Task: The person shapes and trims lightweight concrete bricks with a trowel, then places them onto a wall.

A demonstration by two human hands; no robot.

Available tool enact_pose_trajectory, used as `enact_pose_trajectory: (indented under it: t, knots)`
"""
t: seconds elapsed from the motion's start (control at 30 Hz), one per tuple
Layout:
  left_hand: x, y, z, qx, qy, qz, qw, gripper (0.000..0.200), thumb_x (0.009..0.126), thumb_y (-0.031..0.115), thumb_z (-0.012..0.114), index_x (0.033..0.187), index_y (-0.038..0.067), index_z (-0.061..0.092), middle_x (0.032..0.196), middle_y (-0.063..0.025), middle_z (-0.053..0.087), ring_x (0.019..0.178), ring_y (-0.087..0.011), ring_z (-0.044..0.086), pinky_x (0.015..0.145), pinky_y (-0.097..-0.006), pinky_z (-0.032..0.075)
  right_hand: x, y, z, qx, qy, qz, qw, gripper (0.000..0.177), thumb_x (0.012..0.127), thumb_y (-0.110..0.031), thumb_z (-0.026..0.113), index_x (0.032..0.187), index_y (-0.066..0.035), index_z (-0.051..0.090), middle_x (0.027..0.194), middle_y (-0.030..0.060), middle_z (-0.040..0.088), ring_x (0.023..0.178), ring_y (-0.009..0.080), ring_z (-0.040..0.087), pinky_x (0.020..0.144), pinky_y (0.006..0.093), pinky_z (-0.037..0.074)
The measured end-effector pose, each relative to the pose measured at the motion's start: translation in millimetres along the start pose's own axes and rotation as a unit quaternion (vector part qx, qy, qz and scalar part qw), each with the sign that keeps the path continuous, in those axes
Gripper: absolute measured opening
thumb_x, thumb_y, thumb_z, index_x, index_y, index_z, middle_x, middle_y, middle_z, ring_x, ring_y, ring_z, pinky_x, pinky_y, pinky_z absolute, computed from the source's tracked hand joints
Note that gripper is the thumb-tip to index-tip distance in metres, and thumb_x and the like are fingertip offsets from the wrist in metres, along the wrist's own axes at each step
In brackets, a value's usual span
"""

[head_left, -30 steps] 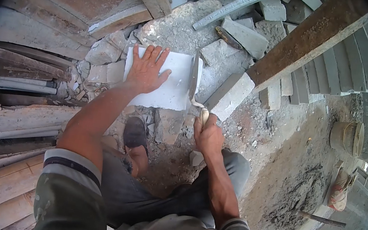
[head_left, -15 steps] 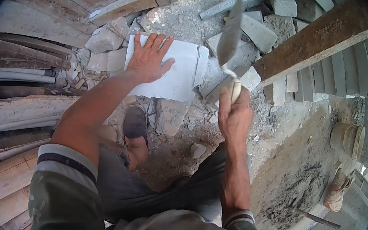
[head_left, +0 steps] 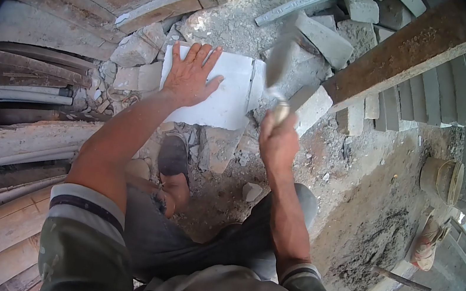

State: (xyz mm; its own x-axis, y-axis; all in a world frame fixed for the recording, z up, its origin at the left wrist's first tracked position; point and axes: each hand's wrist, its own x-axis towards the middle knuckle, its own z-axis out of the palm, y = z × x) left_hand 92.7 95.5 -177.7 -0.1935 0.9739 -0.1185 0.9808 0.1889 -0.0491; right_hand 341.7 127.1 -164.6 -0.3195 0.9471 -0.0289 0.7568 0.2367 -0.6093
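A pale block [head_left: 225, 94] lies in front of me, with a crack or cut line near its right end. My left hand [head_left: 190, 80] rests on its left part, palm down with fingers spread. My right hand [head_left: 278, 143] is wrapped round the light handle of a trowel [head_left: 280, 63], just right of the block. The trowel's blade points up and away from me and is blurred by motion; it is beside the block's right end, and whether it touches cannot be told.
A wooden beam [head_left: 399, 64] slants across the upper right, near a row of grey slabs [head_left: 443, 91]. A bucket [head_left: 439, 179] stands at the right. Rubble surrounds the block, and planks [head_left: 26, 134] lie at the left.
My right hand and the trowel have moved left, closer to the block's right end. My left hand stays spread on the block.
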Motion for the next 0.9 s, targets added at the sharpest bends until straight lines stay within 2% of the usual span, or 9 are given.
enact_pose_trajectory:
  t: [0.1, 0.17, 0.3, 0.4, 0.5, 0.6, 0.67, 0.73, 0.9]
  knots:
    - [3.4, -4.0, 12.0, -0.001, 0.049, 0.020, 0.999, 0.069, 0.099, 0.048, 0.044, 0.155, 0.010, 0.028, 0.150, -0.0142, 0.035, 0.143, -0.0304, 0.026, 0.115, -0.0666, 0.007, 11.4, 15.0, 9.0, -0.140, -0.055, -0.049, 0.987, 0.029, 0.102, -0.026, 0.054, 0.105, 0.002, 0.048, 0.069, 0.0176, 0.066, 0.058, 0.0199, 0.065, 0.045, 0.0370, 0.053]
    - [-0.1, -4.9, 9.4, -0.008, 0.065, 0.025, 0.998, 0.069, 0.097, 0.046, 0.049, 0.153, 0.008, 0.032, 0.147, -0.0147, 0.038, 0.140, -0.0312, 0.030, 0.113, -0.0677, 0.011, 10.5, -8.8, -33.9, 0.069, -0.114, 0.030, 0.991, 0.044, 0.098, -0.036, 0.059, 0.112, 0.004, 0.051, 0.069, 0.0256, 0.065, 0.068, 0.0467, 0.068, 0.059, 0.0497, 0.054]
    - [-0.3, -4.8, 15.2, -0.011, 0.088, 0.024, 0.996, 0.069, 0.097, 0.046, 0.049, 0.153, 0.008, 0.032, 0.147, -0.0145, 0.038, 0.140, -0.0312, 0.030, 0.114, -0.0673, 0.010, 11.0, -40.5, -51.7, 0.212, 0.042, 0.062, 0.974, 0.040, 0.097, -0.035, 0.059, 0.109, 0.003, 0.053, 0.071, 0.0273, 0.066, 0.068, 0.0467, 0.068, 0.060, 0.0494, 0.054]
    - [1.8, -4.0, 11.5, -0.007, 0.072, 0.030, 0.997, 0.068, 0.098, 0.046, 0.048, 0.152, 0.008, 0.033, 0.147, -0.0145, 0.038, 0.141, -0.0313, 0.030, 0.114, -0.0671, 0.011, 8.7, 14.1, 11.6, -0.141, -0.110, -0.008, 0.984, 0.037, 0.098, -0.032, 0.057, 0.107, 0.004, 0.052, 0.071, 0.0273, 0.066, 0.068, 0.0436, 0.069, 0.058, 0.0489, 0.055]
    - [2.1, -2.9, -2.5, 0.014, -0.014, 0.007, 1.000, 0.068, 0.101, 0.048, 0.039, 0.157, 0.012, 0.023, 0.153, -0.0125, 0.032, 0.145, -0.0293, 0.024, 0.118, -0.0650, 0.002, 25.6, 3.9, -26.0, -0.150, -0.090, -0.094, 0.980, 0.034, 0.102, -0.032, 0.053, 0.106, 0.001, 0.051, 0.069, 0.0216, 0.067, 0.061, 0.0289, 0.070, 0.048, 0.0418, 0.053]
    - [0.3, -3.8, 8.3, 0.012, 0.020, 0.007, 1.000, 0.068, 0.101, 0.048, 0.038, 0.157, 0.012, 0.023, 0.153, -0.0124, 0.032, 0.146, -0.0289, 0.024, 0.117, -0.0655, 0.002, 18.3, -30.6, -58.1, 0.034, -0.077, 0.001, 0.996, 0.029, 0.102, -0.028, 0.054, 0.106, 0.000, 0.049, 0.068, 0.0184, 0.066, 0.060, 0.0251, 0.069, 0.047, 0.0396, 0.053]
    - [-0.9, -3.4, 6.7, 0.009, 0.008, 0.008, 1.000, 0.068, 0.101, 0.049, 0.037, 0.157, 0.012, 0.023, 0.154, -0.0128, 0.031, 0.147, -0.0290, 0.022, 0.117, -0.0657, 0.002, 8.8, -28.4, -31.4, 0.185, 0.139, -0.013, 0.973, 0.037, 0.099, -0.030, 0.057, 0.108, 0.005, 0.047, 0.071, 0.0270, 0.066, 0.061, 0.0402, 0.068, 0.056, 0.0486, 0.055]
    - [0.3, -5.5, 9.9, -0.002, 0.068, 0.032, 0.997, 0.069, 0.098, 0.046, 0.048, 0.153, 0.009, 0.032, 0.149, -0.0148, 0.038, 0.141, -0.0315, 0.030, 0.114, -0.0669, 0.011, 5.5, 6.5, 4.4, -0.120, -0.122, -0.002, 0.985, 0.040, 0.097, -0.033, 0.059, 0.106, 0.004, 0.047, 0.073, 0.0283, 0.067, 0.063, 0.0470, 0.067, 0.058, 0.0504, 0.055]
    - [-4.4, -7.3, 17.4, -0.007, 0.073, 0.037, 0.997, 0.068, 0.098, 0.046, 0.048, 0.153, 0.009, 0.032, 0.149, -0.0146, 0.037, 0.141, -0.0317, 0.030, 0.114, -0.0676, 0.012, 19.9, -14.3, -56.0, 0.040, -0.119, 0.033, 0.992, 0.043, 0.097, -0.036, 0.060, 0.107, 0.004, 0.048, 0.074, 0.0302, 0.066, 0.065, 0.0477, 0.067, 0.058, 0.0514, 0.053]
